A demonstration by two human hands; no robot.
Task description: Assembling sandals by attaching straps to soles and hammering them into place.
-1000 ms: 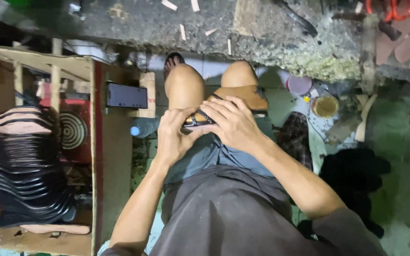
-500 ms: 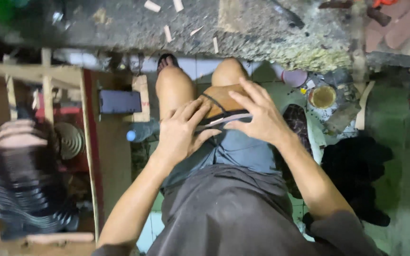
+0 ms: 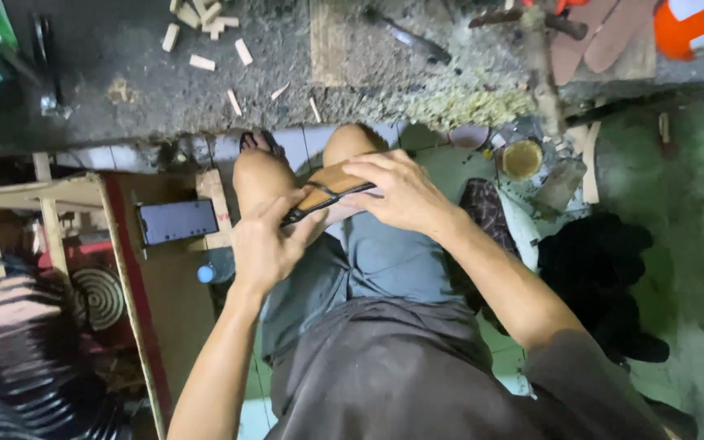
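the person sits with a dark grey apron (image 3: pixel 385 367) over the lap, both knees up as a rest. the left hand (image 3: pixel 266 244) grips the near end of a flat tan leather sole piece with a black edge (image 3: pixel 332 189), fingers (image 3: pixel 291 213) curled and pinching it so it stays steady on the right knee. the right hand (image 3: pixel 401 191) lies over its far end, fingers pressed together flat, seemingly holding it down. further off, a dark phone (image 3: pixel 177 220) rests on a wooden rack (image 3: pixel 50 195), and a small round tin of yellow glue (image 3: pixel 521 159) sits on the floor, near the rough grey tabletop (image 3: pixel 124 90) strewn with small wood chips (image 3: pixel 205 33)
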